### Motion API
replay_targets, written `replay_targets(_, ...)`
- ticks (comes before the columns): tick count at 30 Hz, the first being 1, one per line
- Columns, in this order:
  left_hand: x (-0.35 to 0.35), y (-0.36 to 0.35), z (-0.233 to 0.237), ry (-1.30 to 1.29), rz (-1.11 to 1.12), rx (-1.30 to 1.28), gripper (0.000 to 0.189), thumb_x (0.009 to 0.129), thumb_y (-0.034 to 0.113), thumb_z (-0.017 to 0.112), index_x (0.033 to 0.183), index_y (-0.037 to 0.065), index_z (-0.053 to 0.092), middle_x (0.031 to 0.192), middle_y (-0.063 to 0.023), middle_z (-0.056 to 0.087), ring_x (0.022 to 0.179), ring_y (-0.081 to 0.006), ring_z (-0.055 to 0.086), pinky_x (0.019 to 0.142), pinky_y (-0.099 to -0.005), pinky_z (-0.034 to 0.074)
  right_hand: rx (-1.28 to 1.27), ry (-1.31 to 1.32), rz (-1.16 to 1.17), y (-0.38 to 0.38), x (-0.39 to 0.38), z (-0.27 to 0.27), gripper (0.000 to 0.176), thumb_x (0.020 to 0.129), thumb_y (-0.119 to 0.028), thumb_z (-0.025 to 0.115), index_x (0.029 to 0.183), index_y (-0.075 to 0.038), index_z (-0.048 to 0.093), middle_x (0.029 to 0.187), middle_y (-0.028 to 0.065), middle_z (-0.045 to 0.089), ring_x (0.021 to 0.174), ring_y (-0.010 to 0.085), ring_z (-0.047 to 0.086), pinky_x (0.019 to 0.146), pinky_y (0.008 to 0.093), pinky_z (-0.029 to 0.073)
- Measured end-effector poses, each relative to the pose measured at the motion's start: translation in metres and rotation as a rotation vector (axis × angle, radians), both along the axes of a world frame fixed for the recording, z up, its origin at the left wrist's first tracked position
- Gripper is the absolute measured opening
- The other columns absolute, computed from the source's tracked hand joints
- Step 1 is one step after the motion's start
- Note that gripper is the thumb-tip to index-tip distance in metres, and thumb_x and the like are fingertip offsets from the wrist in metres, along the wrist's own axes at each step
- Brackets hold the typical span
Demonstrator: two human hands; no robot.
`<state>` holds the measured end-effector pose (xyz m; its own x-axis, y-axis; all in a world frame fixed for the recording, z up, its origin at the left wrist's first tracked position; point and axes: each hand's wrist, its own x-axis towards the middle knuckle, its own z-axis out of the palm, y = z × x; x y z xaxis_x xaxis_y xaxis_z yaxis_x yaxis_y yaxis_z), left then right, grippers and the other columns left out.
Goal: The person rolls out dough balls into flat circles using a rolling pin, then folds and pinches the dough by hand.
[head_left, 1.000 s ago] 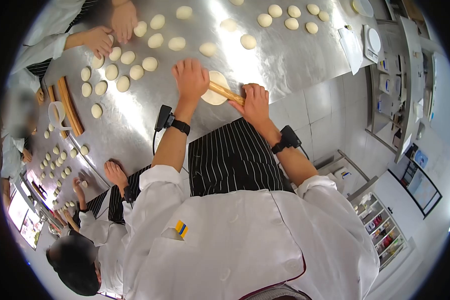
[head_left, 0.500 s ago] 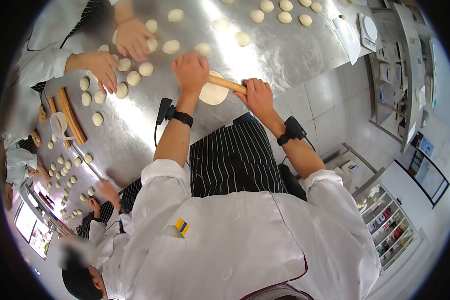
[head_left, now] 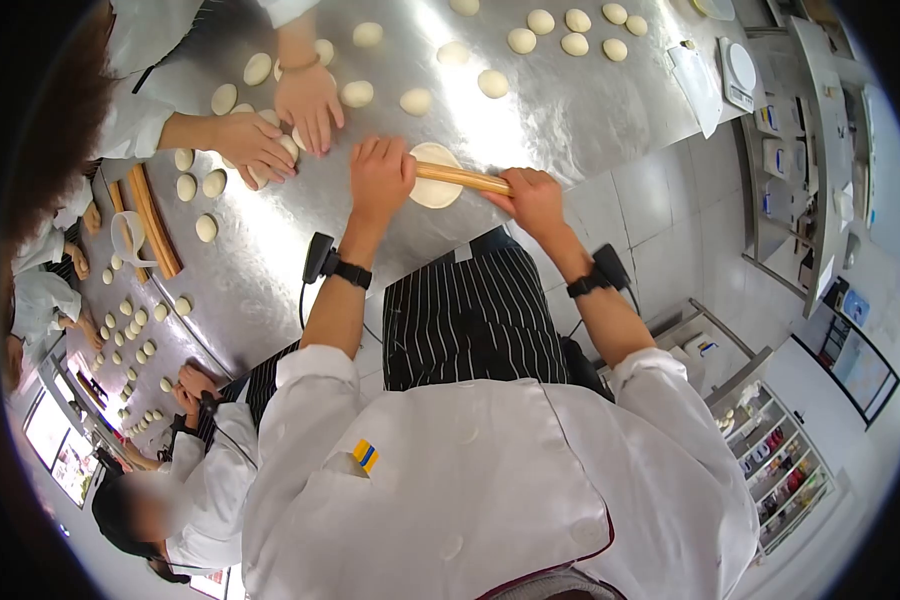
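A wooden rolling pin (head_left: 462, 178) lies across a flattened round of dough (head_left: 436, 194) on the metal table (head_left: 270, 250). My left hand (head_left: 382, 178) is closed around the pin's left end. The other end is in the grip of my right hand (head_left: 533, 200), close to the table's front edge. Dough shows both above and below the pin. A dough ball (head_left: 416, 101) sits just beyond my left hand, and another dough ball (head_left: 492, 83) lies farther right.
At the left, a co-worker's hands (head_left: 253, 147) press on dough balls. Wooden rolling pins (head_left: 152, 220) and a clear plastic cup (head_left: 128, 236) lie nearby. Several dough balls (head_left: 575, 44) stand at the back. A white scale (head_left: 737, 70) is at the right corner. Another person (head_left: 210, 450) stands lower left.
My hands and the rolling pin have come nearer my body, exposing more dough beyond the pin. The co-worker's hands have shifted right over the dough balls. The person at lower left has moved.
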<state>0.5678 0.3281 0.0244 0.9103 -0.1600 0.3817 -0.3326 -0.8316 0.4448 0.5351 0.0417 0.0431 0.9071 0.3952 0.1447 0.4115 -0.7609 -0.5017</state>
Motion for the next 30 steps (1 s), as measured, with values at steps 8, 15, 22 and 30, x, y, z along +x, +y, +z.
replay_targets(8, -0.025, 0.013, -0.015, 0.131, 0.135, 0.174, 0.044, 0.092, 0.017, 0.059, 0.134, 0.003, 0.06, 0.14, -0.0163, 0.06, 0.131, -0.0393, 0.053, 0.108, -0.052, 0.042, -0.18, 0.081, -0.222, 0.059, -0.043, -0.009, 0.065, 0.098, -0.04, 0.068, 0.152, -0.007, 0.052, 0.157, 0.0202, 0.047, 0.146, 0.0409, 0.043, 0.113, 0.0556, 0.039)
replay_targets(15, -0.104, 0.026, -0.01, 0.34, 0.148, 0.18, 0.052, 0.103, 0.026, 0.056, 0.151, 0.007, 0.052, 0.159, -0.0152, 0.047, 0.151, -0.0414, 0.036, 0.122, -0.0675, 0.02, -0.168, 0.181, -0.182, 0.065, -0.105, -0.001, 0.061, 0.101, -0.024, 0.066, 0.159, -0.015, 0.049, 0.161, 0.0157, 0.047, 0.148, 0.0353, 0.045, 0.124, 0.0675, 0.024)
replay_targets(22, -0.157, 0.046, -0.018, 0.366, 0.16, 0.288, 0.054, 0.096, 0.032, 0.073, 0.143, 0.011, 0.058, 0.144, -0.0122, 0.052, 0.145, -0.038, 0.041, 0.123, -0.068, 0.015, -0.043, 0.108, -0.121, 0.06, -0.101, -0.003, 0.039, 0.088, -0.008, 0.071, 0.126, -0.014, 0.07, 0.117, 0.0048, 0.066, 0.114, 0.0273, 0.063, 0.104, 0.0534, 0.045)
replay_targets(30, -0.203, 0.104, 0.049, 0.426, 0.026, 0.171, 0.013, 0.083, 0.005, 0.073, 0.089, 0.008, 0.061, 0.09, -0.0111, 0.061, 0.081, -0.0361, 0.061, 0.071, -0.0477, 0.044, 0.249, 0.55, 0.351, 0.029, -0.064, 0.125, 0.037, 0.094, -0.028, 0.077, 0.125, -0.008, 0.072, 0.113, 0.011, 0.066, 0.111, 0.0338, 0.066, 0.095, 0.0434, 0.054)
